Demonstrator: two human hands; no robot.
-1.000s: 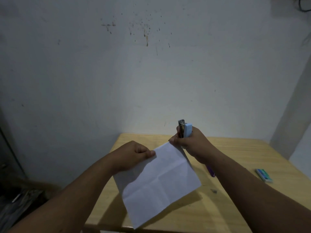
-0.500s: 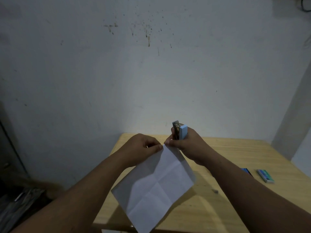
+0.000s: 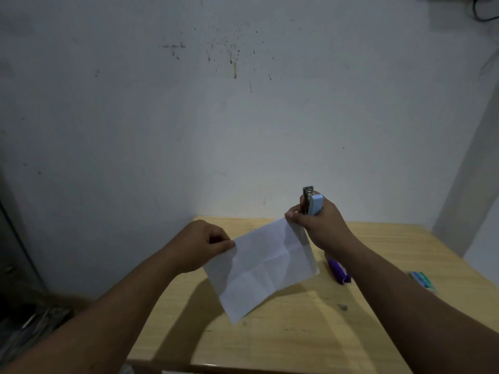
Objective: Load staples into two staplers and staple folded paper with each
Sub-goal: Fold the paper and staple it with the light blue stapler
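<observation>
The wooden counter (image 3: 351,333) carries a purple stapler (image 3: 339,273) and a small green box (image 3: 422,282) off to the right, parked within reach. Above it the creased paper (image 3: 262,268) hangs stretched between both hands — the left hand (image 3: 201,245) pinches one corner, while the right hand (image 3: 318,226) pinches the other and grips the blue stapler (image 3: 313,205) upright, probably to staple next.

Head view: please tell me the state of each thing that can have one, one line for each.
White creased paper sheet: unfolded, held above the table.
Light blue stapler: upright in right hand.
Left hand: pinches the paper's corner.
Purple stapler: lying on wooden table.
Green staple box: lying flat.
</observation>
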